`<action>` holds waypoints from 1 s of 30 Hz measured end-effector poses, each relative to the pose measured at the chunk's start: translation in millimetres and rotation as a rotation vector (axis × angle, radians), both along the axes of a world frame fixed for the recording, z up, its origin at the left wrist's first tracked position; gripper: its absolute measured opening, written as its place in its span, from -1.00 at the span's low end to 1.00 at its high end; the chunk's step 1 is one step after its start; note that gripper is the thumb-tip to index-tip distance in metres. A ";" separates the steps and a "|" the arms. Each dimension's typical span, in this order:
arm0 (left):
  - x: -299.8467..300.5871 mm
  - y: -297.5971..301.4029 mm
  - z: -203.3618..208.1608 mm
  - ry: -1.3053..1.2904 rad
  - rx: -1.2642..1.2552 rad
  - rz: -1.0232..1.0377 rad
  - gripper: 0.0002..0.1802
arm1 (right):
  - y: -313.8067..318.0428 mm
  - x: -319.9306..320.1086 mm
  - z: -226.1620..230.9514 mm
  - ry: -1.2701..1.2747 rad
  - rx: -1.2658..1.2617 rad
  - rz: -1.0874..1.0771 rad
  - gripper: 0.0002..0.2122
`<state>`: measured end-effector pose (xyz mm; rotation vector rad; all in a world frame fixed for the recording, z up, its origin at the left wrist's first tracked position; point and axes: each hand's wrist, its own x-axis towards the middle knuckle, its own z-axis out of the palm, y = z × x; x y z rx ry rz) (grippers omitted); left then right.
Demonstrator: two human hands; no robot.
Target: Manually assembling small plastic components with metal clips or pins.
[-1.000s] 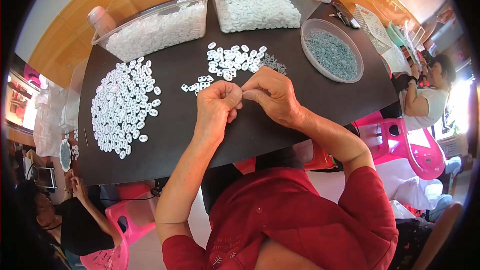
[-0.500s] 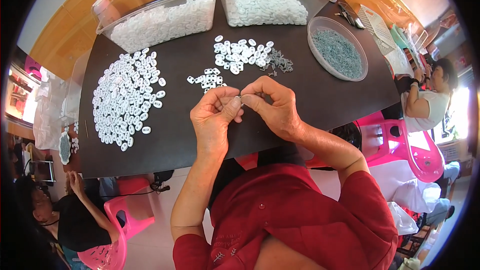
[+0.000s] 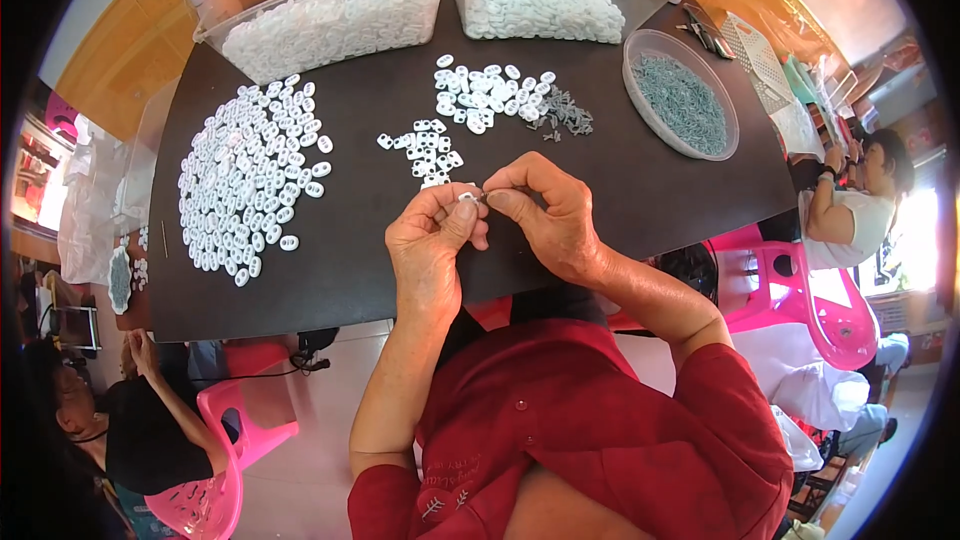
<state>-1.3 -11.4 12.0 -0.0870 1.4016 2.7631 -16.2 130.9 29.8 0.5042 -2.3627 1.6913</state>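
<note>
One white piece (image 3: 467, 197) is being pinched by the left hand (image 3: 427, 243), left of the round tub (image 3: 645, 117); the right hand (image 3: 549, 215) is apparently gripping a tiny dark part (image 3: 485, 197). Joining is seemingly occurring; the next move is likely requiring steady alignment. Grey parts (image 3: 570, 117) are lying nearer the tub.

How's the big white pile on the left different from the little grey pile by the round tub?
Colour: the big white pile is white, while the little grey pile is grey.
Size: the white pile covers much more space than the grey one.
Shape: the white pile's pieces are ovals; the grey pile's look thin.
Both lie loose on the dark table.
</note>
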 end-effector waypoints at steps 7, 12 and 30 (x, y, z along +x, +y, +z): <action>3.6 -0.2 -3.3 0.015 -0.052 0.005 -0.89 | -0.2 -0.4 -4.3 0.094 0.027 0.013 -0.94; 5.6 0.1 -1.9 0.030 -0.089 0.018 -0.89 | 1.5 -0.1 -3.9 0.129 0.092 0.033 -0.93; 9.8 0.2 -3.4 0.070 -0.150 0.063 -0.87 | -2.4 5.0 -0.6 -0.160 -0.113 0.063 -0.97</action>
